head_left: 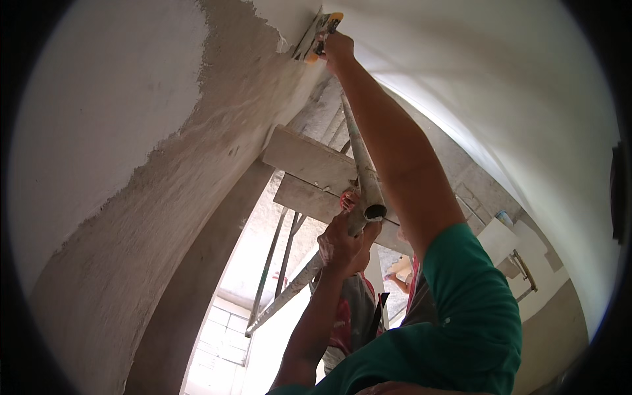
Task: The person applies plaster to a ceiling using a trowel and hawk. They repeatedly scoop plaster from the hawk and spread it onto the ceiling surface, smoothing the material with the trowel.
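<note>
My right hand [338, 51] reaches far up and grips the yellow-and-black handle of a plastering trowel [315, 36], whose blade lies against the wall where grey wet plaster meets smooth white surface. My left hand [342, 245] is closed around a plaster-crusted metal scaffold pole [361, 172] lower down, near an open pipe end. My right arm wears a green sleeve.
Rough grey plaster [217, 158] covers the wall on the left beside a white patch. Wooden scaffold planks [309, 161] and thin metal bars [273, 257] cross below. Another person in a stained apron [355, 309] stands underneath. A window [220, 345] shows at the bottom.
</note>
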{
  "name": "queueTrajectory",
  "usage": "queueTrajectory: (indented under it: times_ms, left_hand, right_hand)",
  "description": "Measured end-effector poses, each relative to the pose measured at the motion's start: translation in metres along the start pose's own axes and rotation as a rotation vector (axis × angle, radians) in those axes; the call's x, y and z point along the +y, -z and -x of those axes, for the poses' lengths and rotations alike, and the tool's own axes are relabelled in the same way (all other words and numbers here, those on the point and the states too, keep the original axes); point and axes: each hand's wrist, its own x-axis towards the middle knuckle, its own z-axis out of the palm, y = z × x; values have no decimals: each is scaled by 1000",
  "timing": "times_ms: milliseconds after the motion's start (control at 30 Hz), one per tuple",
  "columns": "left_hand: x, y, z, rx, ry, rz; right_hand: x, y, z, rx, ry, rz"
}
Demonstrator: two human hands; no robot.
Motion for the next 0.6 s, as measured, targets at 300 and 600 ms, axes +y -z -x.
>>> queueTrajectory:
  times_ms: [300, 600]
  left_hand:
    - [-11, -3, 1, 114, -24, -47]
    - [-3, -1, 9, 122, -51, -30]
  right_hand:
    - [-131, -43, 107, -14, 33, -247]
    - [-306, -28, 261, -83, 337, -226]
